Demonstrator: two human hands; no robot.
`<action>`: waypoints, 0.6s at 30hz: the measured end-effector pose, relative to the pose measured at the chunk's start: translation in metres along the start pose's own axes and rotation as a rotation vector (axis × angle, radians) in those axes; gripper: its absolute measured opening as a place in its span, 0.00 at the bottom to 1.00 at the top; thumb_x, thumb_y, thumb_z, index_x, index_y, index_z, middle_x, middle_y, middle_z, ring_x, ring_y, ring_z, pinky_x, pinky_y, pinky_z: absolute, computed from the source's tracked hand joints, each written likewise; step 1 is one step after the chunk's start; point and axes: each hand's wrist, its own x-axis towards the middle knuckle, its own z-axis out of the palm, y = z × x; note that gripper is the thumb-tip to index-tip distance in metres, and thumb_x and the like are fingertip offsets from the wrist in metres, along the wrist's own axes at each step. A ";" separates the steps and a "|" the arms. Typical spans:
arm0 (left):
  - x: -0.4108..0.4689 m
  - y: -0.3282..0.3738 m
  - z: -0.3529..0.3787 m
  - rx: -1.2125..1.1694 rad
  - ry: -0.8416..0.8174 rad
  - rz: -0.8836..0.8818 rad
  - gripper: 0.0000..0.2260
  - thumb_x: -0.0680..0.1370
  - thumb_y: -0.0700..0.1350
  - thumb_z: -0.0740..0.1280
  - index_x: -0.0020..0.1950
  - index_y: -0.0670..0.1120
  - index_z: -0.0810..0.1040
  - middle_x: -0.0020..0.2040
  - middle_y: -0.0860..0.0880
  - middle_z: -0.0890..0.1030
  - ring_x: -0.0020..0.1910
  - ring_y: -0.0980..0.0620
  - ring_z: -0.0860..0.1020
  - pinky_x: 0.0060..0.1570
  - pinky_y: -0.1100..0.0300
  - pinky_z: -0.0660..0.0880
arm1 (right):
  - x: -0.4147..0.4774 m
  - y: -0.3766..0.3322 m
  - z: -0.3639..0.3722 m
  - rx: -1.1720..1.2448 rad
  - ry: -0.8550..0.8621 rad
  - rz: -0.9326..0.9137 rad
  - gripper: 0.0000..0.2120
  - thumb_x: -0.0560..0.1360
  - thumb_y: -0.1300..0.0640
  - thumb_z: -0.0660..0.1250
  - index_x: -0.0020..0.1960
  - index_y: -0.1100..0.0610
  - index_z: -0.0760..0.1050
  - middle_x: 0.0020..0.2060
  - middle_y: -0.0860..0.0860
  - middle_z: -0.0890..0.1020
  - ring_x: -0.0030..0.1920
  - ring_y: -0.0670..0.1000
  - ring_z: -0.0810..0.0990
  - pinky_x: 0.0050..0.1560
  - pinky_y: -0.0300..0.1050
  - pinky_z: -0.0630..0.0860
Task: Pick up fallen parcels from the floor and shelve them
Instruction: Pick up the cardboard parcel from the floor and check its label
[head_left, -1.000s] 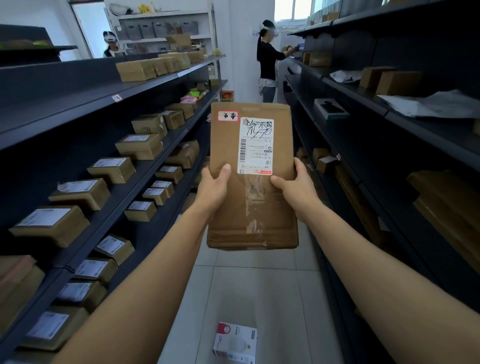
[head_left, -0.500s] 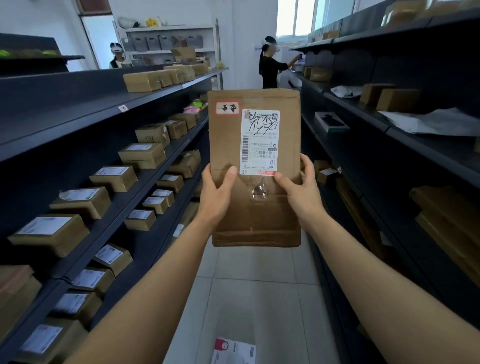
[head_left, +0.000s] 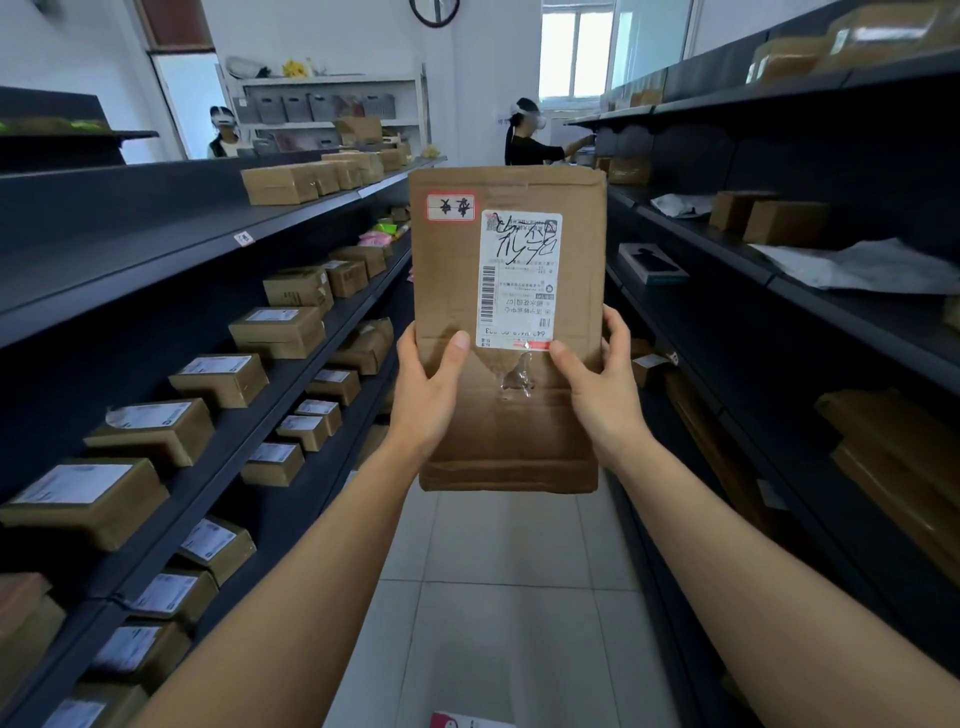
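Note:
A flat brown cardboard parcel (head_left: 452, 270) with a white shipping label and a red-bordered sticker stands upright at chest height in the middle of the aisle. My left hand (head_left: 426, 395) grips its left edge, thumb on the front face. My right hand (head_left: 602, 389) grips its right edge the same way. A white and red box (head_left: 467, 721) lies on the floor tiles at the bottom edge of view, mostly cut off.
Dark shelving (head_left: 171, 249) with several labelled brown boxes lines the left side. Dark shelves (head_left: 841, 312) on the right hold a few boxes, a flat black-and-white box and grey bags. Two people stand at the far end of the aisle. The tiled floor runs between the racks.
Both hands have kept hold of the parcel and lifted it higher. My view has tilted upward, so the box on the floor has slid almost out of sight.

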 end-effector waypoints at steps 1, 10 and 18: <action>0.003 -0.001 -0.002 -0.001 -0.009 -0.007 0.34 0.75 0.61 0.65 0.76 0.51 0.57 0.69 0.49 0.73 0.66 0.49 0.74 0.66 0.44 0.71 | 0.002 0.001 0.003 -0.001 0.003 -0.002 0.32 0.78 0.55 0.68 0.76 0.45 0.55 0.65 0.48 0.74 0.65 0.50 0.75 0.66 0.54 0.74; 0.032 -0.011 -0.012 0.032 -0.057 -0.043 0.28 0.78 0.59 0.62 0.74 0.51 0.59 0.66 0.51 0.75 0.64 0.51 0.75 0.66 0.46 0.71 | 0.020 0.014 0.021 -0.046 0.040 0.001 0.30 0.78 0.53 0.67 0.76 0.45 0.58 0.67 0.49 0.75 0.65 0.49 0.75 0.68 0.55 0.72; 0.051 -0.031 0.026 0.031 -0.092 -0.061 0.32 0.78 0.61 0.61 0.77 0.51 0.54 0.73 0.47 0.69 0.70 0.47 0.69 0.70 0.45 0.66 | 0.033 0.031 -0.007 -0.086 0.131 0.024 0.31 0.77 0.48 0.67 0.76 0.41 0.57 0.70 0.47 0.74 0.68 0.49 0.74 0.70 0.57 0.69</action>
